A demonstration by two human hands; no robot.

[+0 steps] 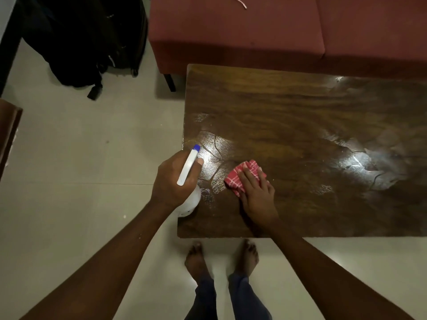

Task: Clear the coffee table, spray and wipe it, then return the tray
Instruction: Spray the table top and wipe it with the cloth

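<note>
Coffee-table tabletop (288, 107), dark wood and bare of any objects, fills the right half of the head view, with a red sofa (242, 31) just beyond its far edge and pale floor tiles around it. Wet, shiny patches show near the left end and again further right, so the clearing step looks finished and the spray-and-wipe step is in hand. The left hand (175, 179) is wrapped closed around the neck of a white spray bottle (190, 199), held over the near left corner, its blue-tipped nozzle pointing away from the person toward the wet patch; one finger appears to lie at the trigger, though whether it is pressing cannot be told. The right hand (256, 192) lies flat, fingers extended and together, pressing a folded red checked cloth (242, 175) onto the wood just beside the bottle. No tray is visible anywhere in view. Judging from the streaks, the left end has been sprayed but not yet wiped dry, so the next move likely calls for sweeping the cloth across the wet film with steady downward pressure, working toward the glossy area on the right, while keeping the bottle clear of the cloth's path.
</note>
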